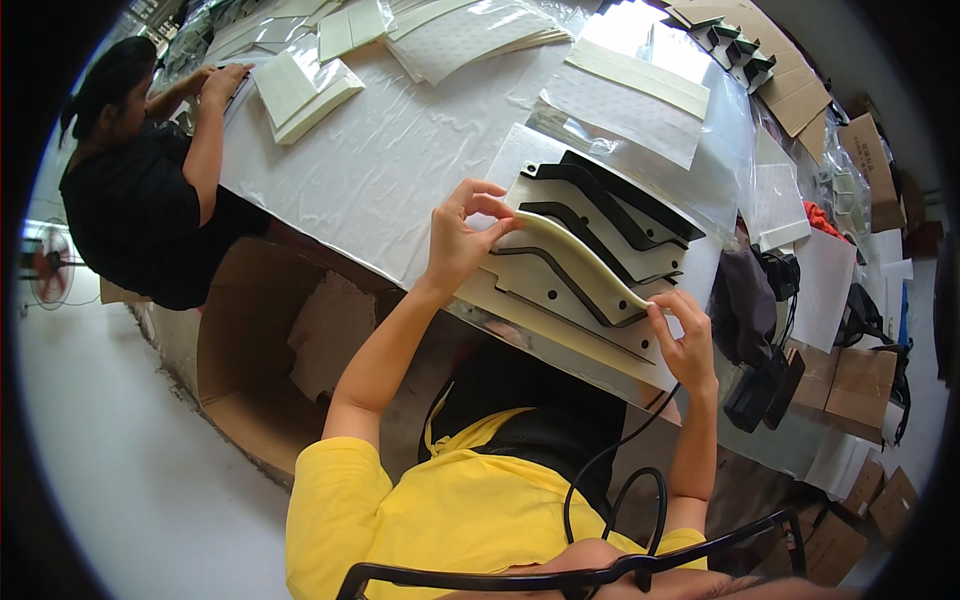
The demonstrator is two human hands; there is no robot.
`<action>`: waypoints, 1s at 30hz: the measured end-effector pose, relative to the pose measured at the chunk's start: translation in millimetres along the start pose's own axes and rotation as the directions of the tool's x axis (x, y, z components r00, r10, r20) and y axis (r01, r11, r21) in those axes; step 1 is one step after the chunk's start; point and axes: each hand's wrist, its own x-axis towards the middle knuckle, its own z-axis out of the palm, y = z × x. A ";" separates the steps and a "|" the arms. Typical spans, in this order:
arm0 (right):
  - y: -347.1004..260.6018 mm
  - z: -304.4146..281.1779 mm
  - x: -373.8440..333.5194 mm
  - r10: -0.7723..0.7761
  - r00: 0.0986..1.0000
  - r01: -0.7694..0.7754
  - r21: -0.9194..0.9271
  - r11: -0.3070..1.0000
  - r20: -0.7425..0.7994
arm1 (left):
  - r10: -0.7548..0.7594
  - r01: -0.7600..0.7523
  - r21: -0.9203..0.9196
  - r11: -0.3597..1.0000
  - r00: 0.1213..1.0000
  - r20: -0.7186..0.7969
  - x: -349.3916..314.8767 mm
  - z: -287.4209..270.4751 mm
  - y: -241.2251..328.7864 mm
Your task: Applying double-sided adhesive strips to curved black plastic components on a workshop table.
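A curved, cream-coloured strip (583,252) spans between my hands, following the wavy black edge of a panel beneath it. My left hand (465,232) pinches its upper left end between thumb and fingers. At the lower right end, my right hand (686,338) grips it the same way. Under and around the strip lie several pale panels (548,277) with black bent edges and dark round holes. They rest close together on a white foam sheet (512,152) at the table's near edge. Whether the strip touches the panel along its whole length, I cannot tell.
Plastic-wrapped pale sheets (640,95) lie beyond the panels, with stacked cream pads (310,100) farther left. Another person (150,190) works at the table's left side. A large open cardboard box (245,340) stands below the edge. Dark cloth (745,305) and cartons crowd the right.
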 end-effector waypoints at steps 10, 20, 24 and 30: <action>0.2 -2.0 -0.2 -0.034 0.999 0.034 -0.045 0.998 0.007 | -0.032 0.032 -0.006 0.999 0.999 -0.006 3.9 6.4 0.4; -1.3 -0.6 1.3 -0.016 1.000 0.016 -0.052 0.999 0.002 | -0.017 0.018 0.011 1.000 0.999 -0.028 4.9 6.8 0.8; -2.5 -2.0 0.1 0.003 1.000 -0.003 -0.042 0.999 0.007 | -0.021 0.021 -0.011 1.000 1.000 -0.015 4.7 7.6 0.2; -0.8 0.3 -0.8 0.003 1.000 -0.003 -0.050 0.999 0.000 | -0.041 0.040 -0.033 0.999 0.999 -0.031 5.0 8.2 -1.2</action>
